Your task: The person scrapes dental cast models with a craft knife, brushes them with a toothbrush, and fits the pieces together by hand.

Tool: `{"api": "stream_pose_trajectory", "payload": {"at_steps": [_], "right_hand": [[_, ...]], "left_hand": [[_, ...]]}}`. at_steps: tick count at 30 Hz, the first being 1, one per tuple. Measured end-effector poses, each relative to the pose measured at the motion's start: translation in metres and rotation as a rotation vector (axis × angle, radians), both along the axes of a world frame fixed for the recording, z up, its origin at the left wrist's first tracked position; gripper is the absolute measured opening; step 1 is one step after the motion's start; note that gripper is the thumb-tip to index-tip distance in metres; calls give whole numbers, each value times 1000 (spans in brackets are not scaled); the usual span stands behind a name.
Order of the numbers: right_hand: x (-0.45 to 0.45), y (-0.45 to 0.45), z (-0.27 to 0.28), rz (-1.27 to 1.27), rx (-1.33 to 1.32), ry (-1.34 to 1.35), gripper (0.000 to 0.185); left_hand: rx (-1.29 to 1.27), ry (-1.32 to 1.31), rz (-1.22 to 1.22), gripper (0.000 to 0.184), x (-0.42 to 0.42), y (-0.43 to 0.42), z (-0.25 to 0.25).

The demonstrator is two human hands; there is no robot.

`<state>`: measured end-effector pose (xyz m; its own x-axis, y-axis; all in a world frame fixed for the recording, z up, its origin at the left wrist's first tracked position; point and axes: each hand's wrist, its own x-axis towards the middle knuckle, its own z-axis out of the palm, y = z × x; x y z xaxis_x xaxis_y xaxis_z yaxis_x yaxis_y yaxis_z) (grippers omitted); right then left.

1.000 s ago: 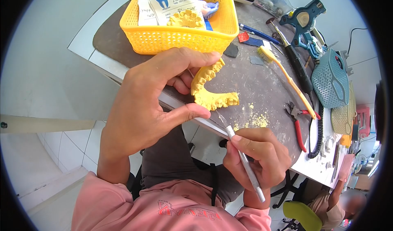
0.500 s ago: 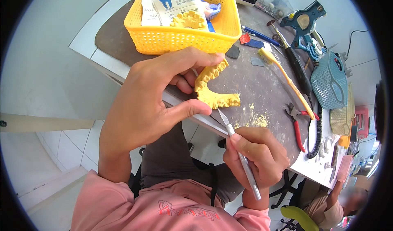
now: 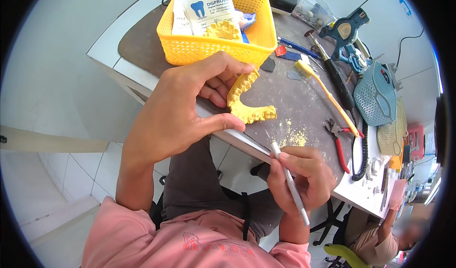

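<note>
Between the thumb and fingers of my left hand [image 3: 178, 102] is a yellow dental cast [image 3: 242, 107], a horseshoe-shaped arch with tooth shapes along it. It is held above the table's front edge. My right hand [image 3: 304, 178] grips a silver craft knife [image 3: 289, 185] like a pen, its handle end pointing down toward me. The blade end points up toward the cast but stands apart from it, and the blade itself is blurred. Yellow shavings [image 3: 295, 137] lie scattered on the dark tabletop just beyond the knife.
A yellow basket [image 3: 190, 49] at the back holds papers and another yellow cast [image 3: 222, 30]. To the right lie a yellow-handled brush [image 3: 332, 99], red-handled pliers [image 3: 341, 149], a black corded handpiece [image 3: 338, 75] and a blue-green basket [image 3: 375, 94]. Another person [image 3: 380, 235] sits at the lower right.
The craft knife and my right hand have drawn back, slightly down and right, away from the cast. My left hand still holds the cast in nearly the same pose. The view has shifted slightly.
</note>
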<state>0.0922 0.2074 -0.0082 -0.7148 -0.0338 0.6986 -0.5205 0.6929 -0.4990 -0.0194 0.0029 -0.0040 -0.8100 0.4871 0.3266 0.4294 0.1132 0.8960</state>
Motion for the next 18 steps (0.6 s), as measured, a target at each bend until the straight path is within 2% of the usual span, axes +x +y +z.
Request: {"api": "stream_pose_trajectory", "payload": {"at_steps": [2,4,18], "right_hand": [[-1,-1,0,26,14,-2,29],[-2,-1,0,72,51,-1,17],[-2,-2,1,28,76,-37,26]], "left_hand": [[-18,17,25,72,0,0,0],[-7,13,41,73,4,3,4],[-53,80,80,77,3,4,1]]}}
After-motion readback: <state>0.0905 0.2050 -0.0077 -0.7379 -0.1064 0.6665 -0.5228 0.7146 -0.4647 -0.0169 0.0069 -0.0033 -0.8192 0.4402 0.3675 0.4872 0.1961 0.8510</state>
